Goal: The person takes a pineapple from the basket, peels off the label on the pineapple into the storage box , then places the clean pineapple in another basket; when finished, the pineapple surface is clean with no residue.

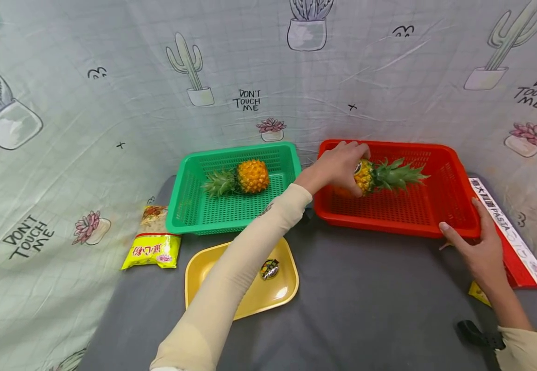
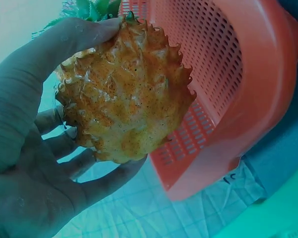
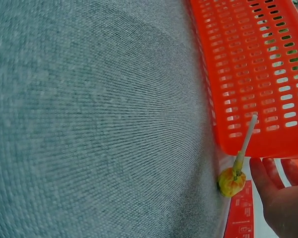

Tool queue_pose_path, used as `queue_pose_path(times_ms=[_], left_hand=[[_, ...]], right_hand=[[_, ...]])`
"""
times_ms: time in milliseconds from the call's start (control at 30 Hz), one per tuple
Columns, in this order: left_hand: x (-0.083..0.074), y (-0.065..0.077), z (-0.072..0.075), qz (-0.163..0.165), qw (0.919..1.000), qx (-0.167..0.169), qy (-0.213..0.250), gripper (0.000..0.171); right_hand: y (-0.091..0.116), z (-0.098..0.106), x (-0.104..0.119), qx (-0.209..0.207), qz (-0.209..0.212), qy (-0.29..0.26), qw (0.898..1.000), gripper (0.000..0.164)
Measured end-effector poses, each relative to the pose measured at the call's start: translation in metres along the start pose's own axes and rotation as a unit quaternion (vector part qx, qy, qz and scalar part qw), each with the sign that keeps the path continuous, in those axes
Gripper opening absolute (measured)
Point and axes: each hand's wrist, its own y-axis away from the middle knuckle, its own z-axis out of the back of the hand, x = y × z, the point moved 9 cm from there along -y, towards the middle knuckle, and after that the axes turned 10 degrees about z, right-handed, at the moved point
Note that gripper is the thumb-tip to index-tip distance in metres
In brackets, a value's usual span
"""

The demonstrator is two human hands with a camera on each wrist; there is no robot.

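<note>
In the head view my left hand (image 1: 342, 166) reaches into the red basket (image 1: 388, 226) and grips a small pineapple (image 1: 364, 178) by its orange body. The leafy crown points right. The left wrist view shows thumb and fingers spread round the spiky pineapple (image 2: 126, 94), close above the basket's slotted wall. My right hand (image 1: 483, 252) is at the basket's near right corner, thumb at the front and fingers along the end. In the right wrist view its extended fingertips (image 3: 258, 166) are right at the basket's end wall.
A second pineapple (image 1: 253, 176) lies in the green basket (image 1: 175, 219). Below stands a yellow tray (image 1: 291, 288) with a small packet (image 1: 270, 269). Yellow bags (image 1: 152, 251) lie left, a red pasta box (image 1: 514, 237) right. A wrapped lollipop (image 3: 232, 182) is by the red basket's corner.
</note>
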Motion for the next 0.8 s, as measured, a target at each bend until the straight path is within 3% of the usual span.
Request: queue_pose_path(times_ms=[300,800], left_hand=[[-0.006,0.018,0.013,-0.016,0.9996,-0.019,0.011,0.080],[-0.020,0.058,0.021,-0.054,0.9972,-0.045,0.025,0.081]], right_hand=[[-0.001,0.002,0.003,-0.006,0.012,-0.011,1.000,0.085],[0.005,0.001,0.001,-0.001,0.017,-0.002,1.000,0.085]])
